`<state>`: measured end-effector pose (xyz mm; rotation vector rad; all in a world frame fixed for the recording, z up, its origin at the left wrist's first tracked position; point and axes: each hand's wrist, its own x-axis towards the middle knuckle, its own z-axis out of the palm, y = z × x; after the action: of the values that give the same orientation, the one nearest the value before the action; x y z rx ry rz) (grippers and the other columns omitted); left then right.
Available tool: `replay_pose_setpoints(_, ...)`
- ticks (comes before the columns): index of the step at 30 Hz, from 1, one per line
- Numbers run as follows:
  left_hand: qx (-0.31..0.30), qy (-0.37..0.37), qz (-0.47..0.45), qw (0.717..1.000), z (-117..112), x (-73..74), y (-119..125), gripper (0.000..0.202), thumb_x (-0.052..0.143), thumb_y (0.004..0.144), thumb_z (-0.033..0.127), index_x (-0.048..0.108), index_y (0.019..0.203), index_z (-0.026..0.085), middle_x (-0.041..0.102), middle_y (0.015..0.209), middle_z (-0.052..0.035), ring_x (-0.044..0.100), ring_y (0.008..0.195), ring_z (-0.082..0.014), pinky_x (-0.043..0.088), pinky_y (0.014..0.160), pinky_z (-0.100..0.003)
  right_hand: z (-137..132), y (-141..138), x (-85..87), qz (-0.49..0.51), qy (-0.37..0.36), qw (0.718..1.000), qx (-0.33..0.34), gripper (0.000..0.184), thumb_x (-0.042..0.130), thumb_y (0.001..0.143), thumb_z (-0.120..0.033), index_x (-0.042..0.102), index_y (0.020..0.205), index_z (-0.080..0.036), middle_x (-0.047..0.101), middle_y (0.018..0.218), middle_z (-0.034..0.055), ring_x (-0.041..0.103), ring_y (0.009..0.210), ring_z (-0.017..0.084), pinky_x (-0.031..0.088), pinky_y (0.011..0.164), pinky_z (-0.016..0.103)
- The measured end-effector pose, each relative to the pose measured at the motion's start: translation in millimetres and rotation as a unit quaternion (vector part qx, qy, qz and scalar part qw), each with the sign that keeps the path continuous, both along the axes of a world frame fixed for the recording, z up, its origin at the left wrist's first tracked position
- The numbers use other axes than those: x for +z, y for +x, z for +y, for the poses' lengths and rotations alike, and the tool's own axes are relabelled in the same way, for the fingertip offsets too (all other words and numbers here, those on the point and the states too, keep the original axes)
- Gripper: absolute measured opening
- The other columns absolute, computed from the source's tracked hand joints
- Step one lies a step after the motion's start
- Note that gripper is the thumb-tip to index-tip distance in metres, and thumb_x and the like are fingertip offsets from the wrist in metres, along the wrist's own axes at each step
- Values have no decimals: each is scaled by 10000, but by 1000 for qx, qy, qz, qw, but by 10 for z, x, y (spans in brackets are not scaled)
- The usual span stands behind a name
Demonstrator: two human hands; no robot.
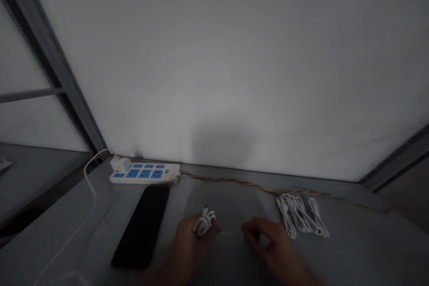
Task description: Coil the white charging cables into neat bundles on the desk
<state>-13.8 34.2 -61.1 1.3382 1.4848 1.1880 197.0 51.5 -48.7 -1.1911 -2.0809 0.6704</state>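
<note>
My left hand point(191, 237) is closed around a coiled white cable point(204, 223), whose loops and one upright end stick out above the fingers. A thin pale strand point(229, 232) runs from beside this hand across to my right hand point(268, 239). Thumb and forefinger of the right hand pinch the strand's other end. Whether the strand is a tie or part of the cable is too faint to tell. Several bundled white cables point(300, 214) lie on the table just beyond and right of the right hand.
A black phone-like slab point(142, 228) lies left of my hands on the grey table point(355, 241). Behind it stands a white power strip point(145, 174) with blue sockets and a plugged-in white adapter point(119, 164). A twisted wire point(231, 180) runs along the white wall panel point(228, 76).
</note>
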Motion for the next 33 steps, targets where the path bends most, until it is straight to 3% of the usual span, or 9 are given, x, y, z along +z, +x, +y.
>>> replay_pose_setpoints(5,15,-8,-13,1000,41,-124,10,294,732,722,361,584,540,184,510,535,21,453,534,-140,331,510,-235,9,11,-7,10,11,1000,0,212,530,905,-289,674,770,-212,662,655,8,609,608,156,464,594,242)
replay_pose_setpoints(13,-31,-44,-25,998,89,-146,-12,168,720,715,342,710,691,177,665,664,-25,573,650,-195,406,589,-255,5,12,12,8,40,999,-10,221,519,915,-297,670,784,-203,639,633,12,595,583,155,461,582,247)
replay_pose_setpoints(19,-50,-60,-12,997,102,-145,-14,158,703,708,300,683,627,166,596,582,2,520,587,-166,361,555,-241,12,9,7,14,44,999,-14,217,508,920,-299,658,797,-201,641,654,17,592,593,152,473,596,249)
replay_pose_setpoints(28,-57,-62,-7,996,89,-166,-20,141,715,711,294,692,642,174,633,611,6,543,619,-170,369,578,-239,-38,-82,-81,-2,-91,996,2,264,608,830,-256,690,1080,-233,728,795,19,667,699,174,523,701,279)
replay_pose_setpoints(33,-48,-63,-18,997,84,-160,1,133,731,692,289,706,641,169,653,612,-13,564,625,-184,380,576,-247,-6,-139,-127,27,-112,993,-5,135,604,834,-277,721,830,-209,714,739,18,642,686,177,495,644,261)
